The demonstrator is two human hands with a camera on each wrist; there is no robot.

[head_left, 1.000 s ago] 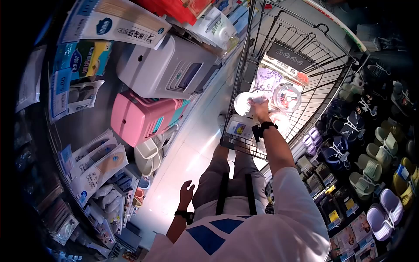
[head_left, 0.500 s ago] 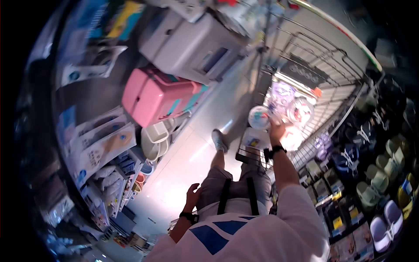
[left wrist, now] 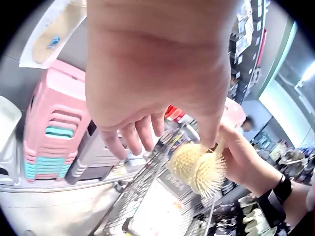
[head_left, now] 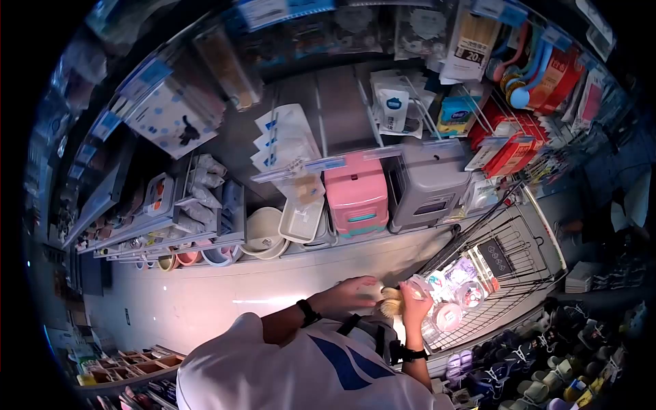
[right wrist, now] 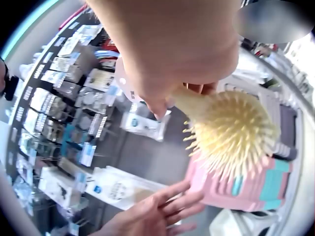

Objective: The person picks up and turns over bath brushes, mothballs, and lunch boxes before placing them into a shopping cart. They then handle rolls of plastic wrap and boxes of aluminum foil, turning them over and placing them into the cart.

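Observation:
Two pale yellow, round-headed brushes (head_left: 391,302) with bristles are in my right hand (head_left: 415,301), whose fingers curl round a handle. The bristles of one brush (right wrist: 231,132) show large below the right hand (right wrist: 177,44) in the right wrist view. My left hand (head_left: 350,294) is beside the brushes, fingers extended and holding nothing. In the left wrist view, the left thumb overlaps the brush heads (left wrist: 199,169); whether it touches them, I cannot tell. A pale pink card-like piece (left wrist: 233,113) shows behind the right hand (left wrist: 241,155).
The wire cart (head_left: 523,239) stands at the right, with a round tub (head_left: 447,316) and packets inside. Ahead are pink (head_left: 355,195) and grey (head_left: 427,184) plastic boxes below hanging packets. Pale basins (head_left: 263,232) sit low on the shelf. Slippers (head_left: 557,372) line the lower right.
The head view has turned toward the shelf. My right hand has come back from over the cart and now holds the brushes in front of the body; my left hand has risen beside it.

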